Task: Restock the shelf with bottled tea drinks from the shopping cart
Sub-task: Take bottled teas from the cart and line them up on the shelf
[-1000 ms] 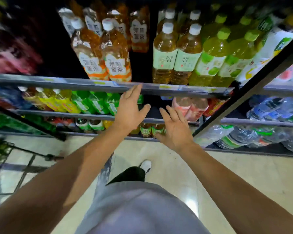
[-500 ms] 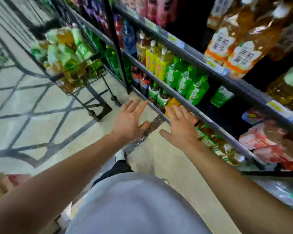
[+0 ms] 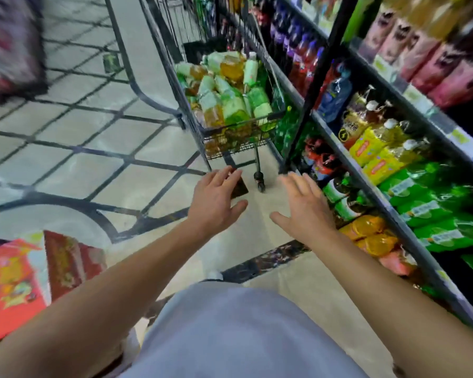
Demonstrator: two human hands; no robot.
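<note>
- Bottled tea drinks point(image 3: 230, 96), amber liquid under pale green labels, lie heaped in a black wire shopping cart point(image 3: 238, 137) parked just beside the shelf point(image 3: 366, 184) at right.
- Motion blur smears the labels; the bottles overlap too much to count.
- One left hand point(image 3: 216, 203) and one right hand point(image 3: 306, 211) hover empty above the floor near the cart, fingers spread.

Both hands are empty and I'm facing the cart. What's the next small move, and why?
Probably reach forward into the shopping cart and take a bottle from the pile of tea bottles. The left hand and right hand are open, hold nothing and are short of the cart, which is full.
</note>
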